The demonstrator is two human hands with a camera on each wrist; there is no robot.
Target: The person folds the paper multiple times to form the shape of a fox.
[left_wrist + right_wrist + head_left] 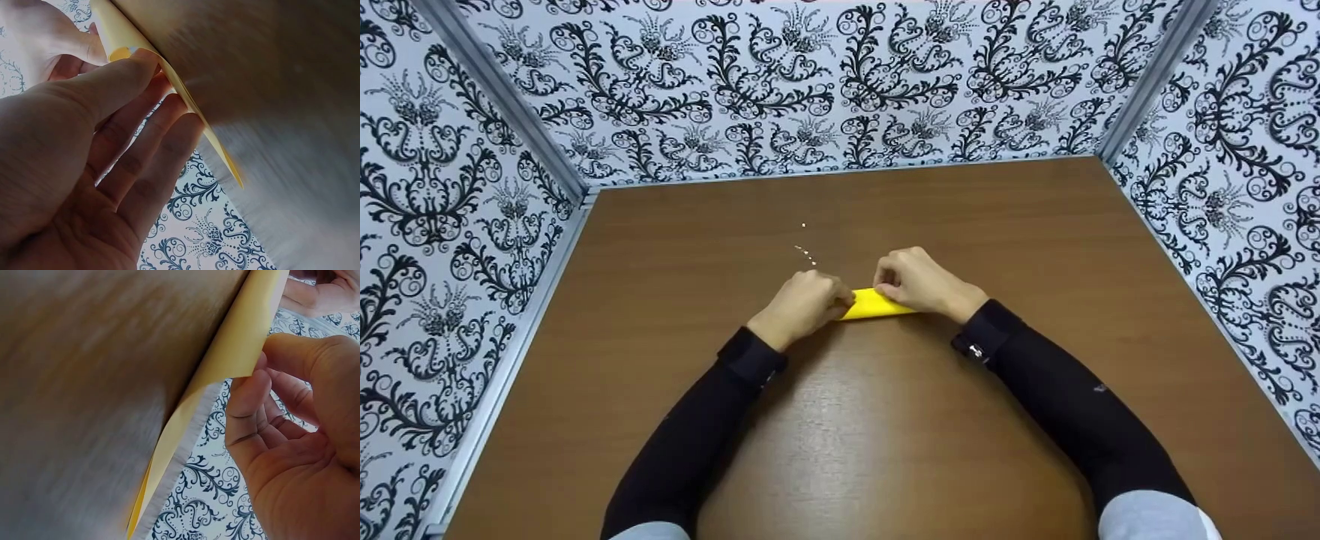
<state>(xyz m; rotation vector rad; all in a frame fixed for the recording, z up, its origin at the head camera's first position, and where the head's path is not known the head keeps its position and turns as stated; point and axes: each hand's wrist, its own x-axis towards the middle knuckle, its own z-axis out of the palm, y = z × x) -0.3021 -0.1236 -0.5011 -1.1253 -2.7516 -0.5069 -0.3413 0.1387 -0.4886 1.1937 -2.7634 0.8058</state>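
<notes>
Patterned black-and-white walls [772,75] enclose your workspace on the back and both sides. Your brown wood-look table [997,435] fills the middle; grey metal bars [1155,79] run up at the back corners. Your forearms come in from the near side in black sleeves [1072,397], dark bands [986,334] at the wrists. Your left hand [806,300] pinches the left part of the yellow paper [874,304], thumb on its edge, other fingers against it from behind. Your right hand [922,281] pinches it at the right, thumb and index finger on its edge. Paper sits on the table near the middle, between your hands, folded over into a narrow curled strip. Small white specks [805,253] show on the tabletop just beyond your left hand.
</notes>
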